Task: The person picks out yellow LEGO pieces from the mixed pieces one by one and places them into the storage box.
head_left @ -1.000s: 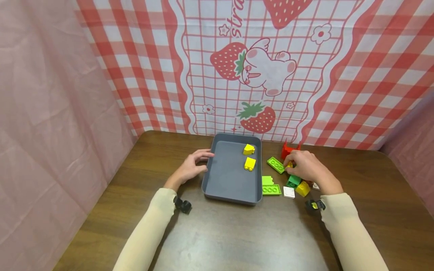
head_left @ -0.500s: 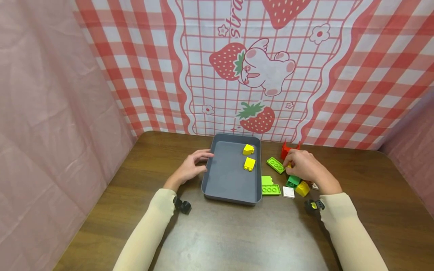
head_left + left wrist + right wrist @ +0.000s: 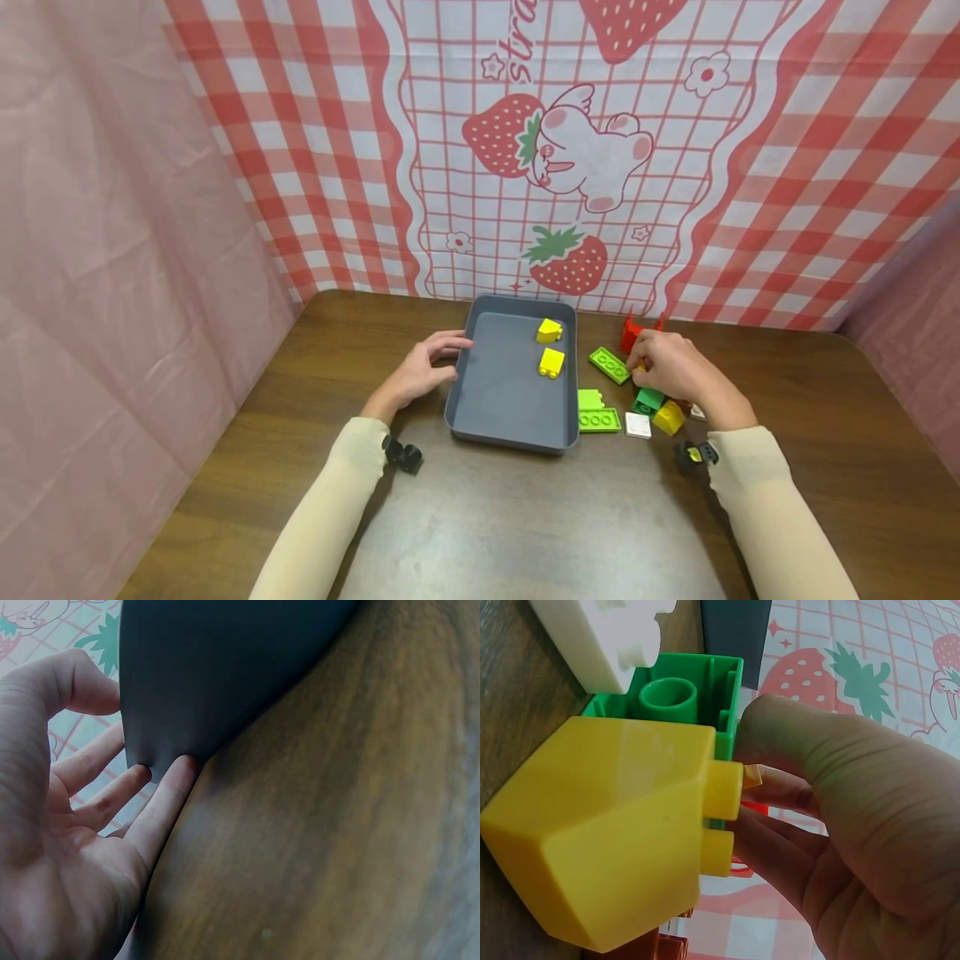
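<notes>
My left hand is at the left side of a grey tray; in the left wrist view its fingertips touch the outer wall. Two yellow bricks lie inside, a sloped one and a square one. To the right, my right hand reaches over a loose pile and pinches a small orange-yellow toy brick, mostly hidden by the fingers. Just below that hand are a green brick and a yellow sloped brick, both large in the right wrist view.
A red piece with upright points stands behind the right hand. Lime plates, a lime brick and a white square piece lie between tray and pile. A patterned cloth hangs along the table's back edge.
Both hands stay in the same places, and the bricks and tray have not moved. Only a very slight shift of the head view shows.
</notes>
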Tool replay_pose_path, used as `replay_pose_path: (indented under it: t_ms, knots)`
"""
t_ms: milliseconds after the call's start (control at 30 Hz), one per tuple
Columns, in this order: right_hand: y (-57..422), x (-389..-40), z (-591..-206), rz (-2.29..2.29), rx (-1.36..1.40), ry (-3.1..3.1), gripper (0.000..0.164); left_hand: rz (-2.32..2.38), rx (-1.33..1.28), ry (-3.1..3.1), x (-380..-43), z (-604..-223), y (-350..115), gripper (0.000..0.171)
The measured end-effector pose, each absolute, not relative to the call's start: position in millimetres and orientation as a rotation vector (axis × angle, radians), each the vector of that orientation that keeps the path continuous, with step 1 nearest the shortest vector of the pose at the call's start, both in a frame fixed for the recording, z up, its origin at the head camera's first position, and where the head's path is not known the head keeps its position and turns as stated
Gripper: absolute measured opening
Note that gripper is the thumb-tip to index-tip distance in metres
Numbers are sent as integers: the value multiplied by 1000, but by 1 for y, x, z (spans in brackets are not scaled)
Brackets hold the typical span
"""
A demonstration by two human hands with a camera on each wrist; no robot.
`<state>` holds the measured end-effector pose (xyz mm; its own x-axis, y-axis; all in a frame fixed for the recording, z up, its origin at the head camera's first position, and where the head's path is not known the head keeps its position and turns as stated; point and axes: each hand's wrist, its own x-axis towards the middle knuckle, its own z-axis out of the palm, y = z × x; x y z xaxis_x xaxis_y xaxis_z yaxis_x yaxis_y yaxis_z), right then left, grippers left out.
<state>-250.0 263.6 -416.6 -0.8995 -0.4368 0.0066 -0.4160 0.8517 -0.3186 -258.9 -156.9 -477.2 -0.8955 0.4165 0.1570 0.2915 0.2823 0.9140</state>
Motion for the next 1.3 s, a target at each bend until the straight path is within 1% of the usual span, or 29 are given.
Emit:
replay_pose_path:
  t_ms: [567,967,1300]
  knots:
    - [260,-249,-410,-458,-699,3045,15,1701,696,2414,-260,-476,-158,53]
    - [259,-247,-407,-561,-628,3107,19,1692,672,2417,-259,-475,-159,52]
    - [261,-244,-403,-596,-629,3161,18,1687,676,2409,-258,-476,-158,52]
